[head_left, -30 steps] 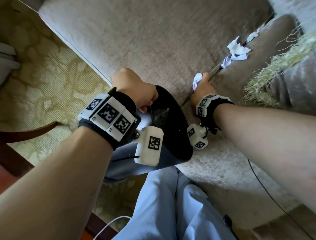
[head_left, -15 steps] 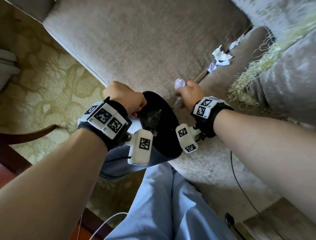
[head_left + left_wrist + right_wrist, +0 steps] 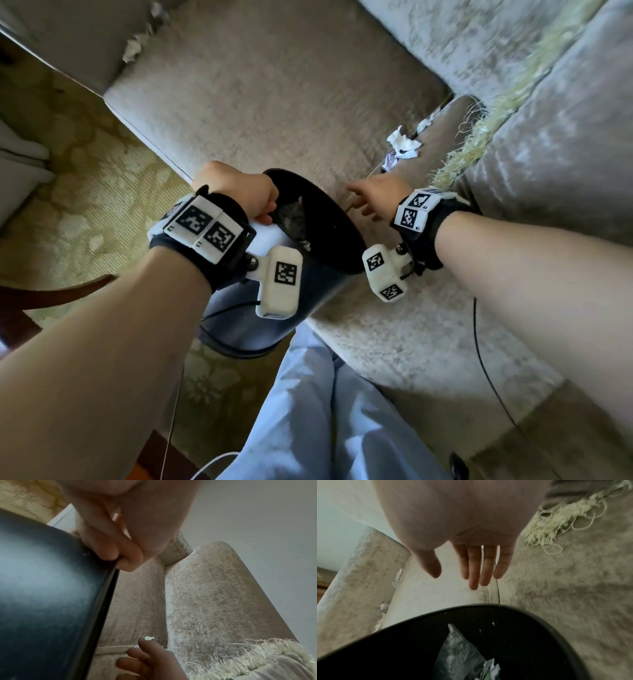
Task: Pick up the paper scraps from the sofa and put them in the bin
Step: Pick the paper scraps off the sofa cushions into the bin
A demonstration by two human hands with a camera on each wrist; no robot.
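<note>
My left hand (image 3: pixel 262 214) grips the near rim of the black bin (image 3: pixel 329 219), which is tilted against the sofa's front edge; in the left wrist view its fingers (image 3: pixel 109 550) pinch the bin (image 3: pixel 42 588) at the rim. My right hand (image 3: pixel 359 200) hovers open beside the bin's far rim, fingers straight and holding nothing (image 3: pixel 453 580). Crumpled paper (image 3: pixel 491 669) lies inside the bin (image 3: pixel 471 606). White paper scraps (image 3: pixel 402 145) lie at the seam between the seat cushions, beyond my right hand. More scraps (image 3: pixel 137 48) sit in the crevice by the left armrest.
The beige sofa seat (image 3: pixel 274 102) stretches ahead. A fringed cushion (image 3: pixel 479 144) lies at the right. A patterned carpet (image 3: pixel 85 192) and a dark wooden piece (image 3: pixel 51 294) are at the left. A thin black cable (image 3: pixel 479 359) trails under my right arm.
My right hand carried a white scrap from the cushion seam to the bin and has let it go; its fingers are now straight. My left hand kept its grip on the bin.
</note>
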